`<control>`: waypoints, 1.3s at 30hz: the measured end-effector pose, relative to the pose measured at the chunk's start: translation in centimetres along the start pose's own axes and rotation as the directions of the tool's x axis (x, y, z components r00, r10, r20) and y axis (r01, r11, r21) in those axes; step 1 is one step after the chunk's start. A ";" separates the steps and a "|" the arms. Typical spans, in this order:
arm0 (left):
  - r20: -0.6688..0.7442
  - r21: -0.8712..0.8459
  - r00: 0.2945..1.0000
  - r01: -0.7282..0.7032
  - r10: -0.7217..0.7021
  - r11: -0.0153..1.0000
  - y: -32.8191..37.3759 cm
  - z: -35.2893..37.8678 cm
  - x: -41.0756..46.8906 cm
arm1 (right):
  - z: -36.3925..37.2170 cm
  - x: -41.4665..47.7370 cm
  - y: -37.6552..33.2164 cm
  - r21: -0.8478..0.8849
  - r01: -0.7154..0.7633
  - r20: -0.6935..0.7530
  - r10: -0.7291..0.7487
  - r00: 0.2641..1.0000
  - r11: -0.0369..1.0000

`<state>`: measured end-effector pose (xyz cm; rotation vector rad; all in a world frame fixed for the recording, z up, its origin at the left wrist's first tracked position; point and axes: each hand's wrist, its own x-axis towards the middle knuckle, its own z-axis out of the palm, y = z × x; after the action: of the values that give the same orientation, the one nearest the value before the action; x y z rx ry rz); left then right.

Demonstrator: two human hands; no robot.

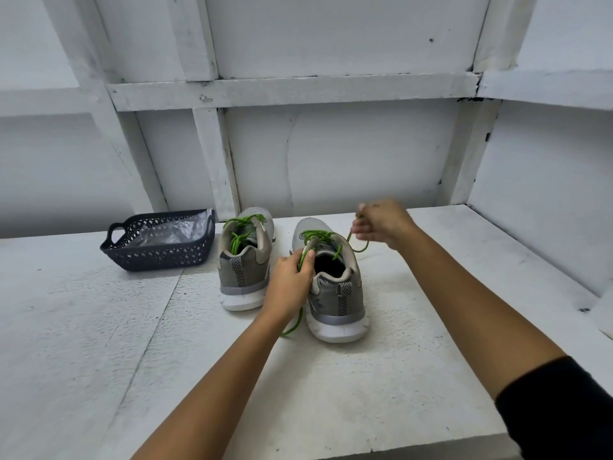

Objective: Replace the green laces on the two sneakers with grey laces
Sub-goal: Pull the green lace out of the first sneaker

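One sneaker [335, 293] stood nearer the counter's [99, 327] front edge. The left hand [290, 283] had its fingers clenched on the tongue, and the right hand [381, 224] pinched its green lace [320, 234], raised toward the far edge. Second sneaker [245, 263], still laced green, stood beside a dark basket [159, 247], apparently holding clear plastic.

Bright, even light on my white table [414, 376]; shadows faint and soft; my right hand [381, 225] slightly blurred; far wall beams [298, 91] bow at the edges.
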<state>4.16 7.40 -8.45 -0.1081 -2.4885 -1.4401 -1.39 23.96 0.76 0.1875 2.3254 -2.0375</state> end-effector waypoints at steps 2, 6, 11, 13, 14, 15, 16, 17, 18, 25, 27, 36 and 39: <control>0.004 0.002 1.000 0.013 -0.013 1.000 0.0 0.0 0.0 | -0.7 0.6 -1.1 0.168 0.029 -0.131 -0.007 0.991 0.985; 0.010 0.010 1.000 0.010 -0.010 1.000 0.0 -0.1 0.0 | -1.5 1.1 -1.2 0.215 0.073 -0.243 -0.019 0.970 0.974; -0.098 -0.092 0.995 0.013 -0.022 0.996 2.2 -1.1 -0.5 | -0.3 -0.2 2.9 -0.226 -0.138 -0.034 0.134 0.990 0.964; -0.084 -0.091 0.995 0.037 -0.045 0.995 2.6 -1.8 0.2 | 0.4 -1.2 4.1 -0.357 -0.052 -0.004 0.055 0.998 0.933; -0.058 -0.096 0.996 0.058 -0.064 0.994 2.6 -2.1 0.7 | 0.7 -1.8 4.5 -0.390 0.025 0.003 -0.026 1.000 0.920; -0.039 -0.105 0.996 0.073 -0.077 0.992 2.8 -2.3 1.2 | 1.0 -2.4 4.8 -0.414 0.104 0.010 -0.110 0.994 0.904; -0.027 -0.103 0.996 0.084 -0.087 0.991 2.8 -2.5 1.7 | 1.2 -2.9 5.0 -0.428 0.175 0.026 -0.181 0.983 0.887; -0.021 -0.082 0.995 0.092 -0.094 0.992 3.0 -2.7 2.1 | 1.4 -3.2 5.3 -0.430 0.229 0.045 -0.233 0.971 0.873; -0.019 -0.046 0.995 0.097 -0.098 0.994 3.2 -2.8 2.5 | 1.5 -3.4 5.4 -0.425 0.261 0.054 -0.263 0.963 0.867; -0.037 -0.006 0.987 0.155 -0.155 0.988 5.3 -3.8 5.8 | 1.9 -3.7 6.1 -0.407 0.281 0.012 -0.302 0.953 0.869; -0.021 -0.073 0.981 0.189 -0.191 0.979 5.5 -3.7 6.0 | 1.9 -3.7 6.2 -0.395 0.281 0.003 -0.304 0.953 0.875; -0.029 -0.150 0.982 0.178 -0.185 0.972 2.8 -2.6 2.5 | 2.0 -3.5 6.8 -0.320 0.287 -0.024 -0.311 0.950 0.903; -0.069 -0.221 0.973 0.199 -0.219 0.955 3.6 -3.2 3.1 | 2.0 -3.5 6.9 -0.339 0.291 -0.019 -0.315 0.949 0.895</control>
<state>2.46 6.22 -3.12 0.1843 -2.3219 -1.7517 2.80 22.67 -5.88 -0.1260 2.8549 -1.7266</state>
